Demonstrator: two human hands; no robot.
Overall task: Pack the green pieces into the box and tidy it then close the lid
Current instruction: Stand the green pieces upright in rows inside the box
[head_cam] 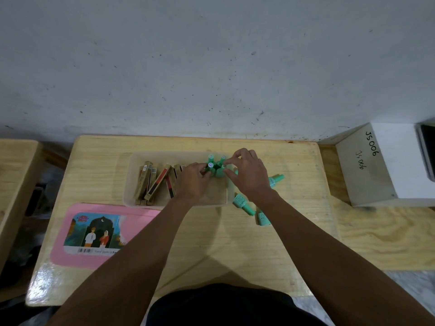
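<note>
Wooden table (211, 243) bears box (131, 184), pink lid (70, 260), green bottles (243, 204).

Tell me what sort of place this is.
Probably a plain workroom or packing station: a bare scuffed wall, a small wooden table, and a white box hand-labelled "JS006" beside it.

A pale wooden worktop (117, 161) is seen set against a grey, speckled wall (211, 67). At the right, a white block (386, 165) marked "JS006" in black handwriting is seen standing on a plywood surface (388, 236), with a dark flat object (427, 151) lying on its top. A second wooden surface (14, 170) is partly seen at the left edge.
</note>
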